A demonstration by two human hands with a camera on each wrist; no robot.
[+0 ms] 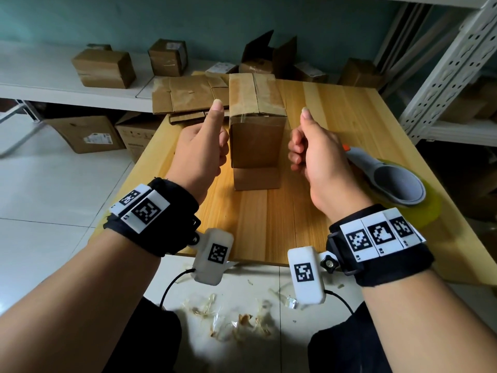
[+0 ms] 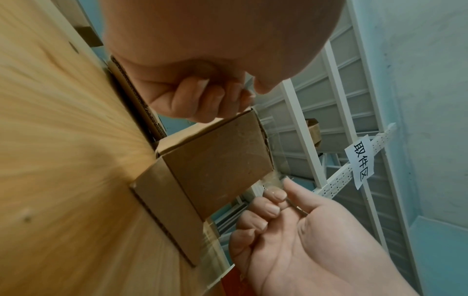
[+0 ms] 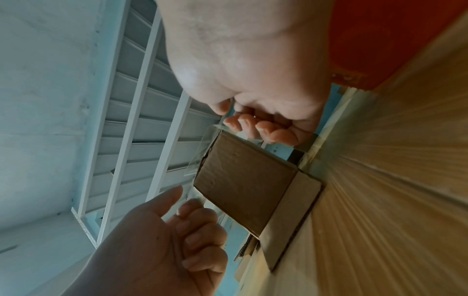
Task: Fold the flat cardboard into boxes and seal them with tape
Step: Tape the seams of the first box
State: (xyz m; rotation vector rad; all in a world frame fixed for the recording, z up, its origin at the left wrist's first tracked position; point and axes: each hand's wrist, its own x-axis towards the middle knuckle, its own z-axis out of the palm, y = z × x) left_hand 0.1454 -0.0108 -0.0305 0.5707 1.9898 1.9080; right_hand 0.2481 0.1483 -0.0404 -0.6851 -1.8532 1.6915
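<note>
A tall brown cardboard box (image 1: 256, 135) stands on end in the middle of the wooden table (image 1: 330, 103). Tape runs over its closed top, and one bottom flap (image 1: 255, 179) lies flat toward me. My left hand (image 1: 204, 146) is close against the box's left side, fingers curled and thumb up, holding nothing. On the other side my right hand (image 1: 309, 152) mirrors it a short gap away, also empty. A clear tape end (image 2: 272, 180) sticks out from the box's top edge near the right index finger. A grey tape dispenser (image 1: 398, 181) with a yellowish roll lies behind the right hand.
A stack of flat cardboard (image 1: 188, 98) lies at the table's far left corner. Closed boxes (image 1: 105, 68) sit on the white shelf behind. A white metal rack (image 1: 443, 76) stands to the right. Cartons (image 1: 83, 133) are on the floor at left, and tape scraps (image 1: 236, 313) below the near edge.
</note>
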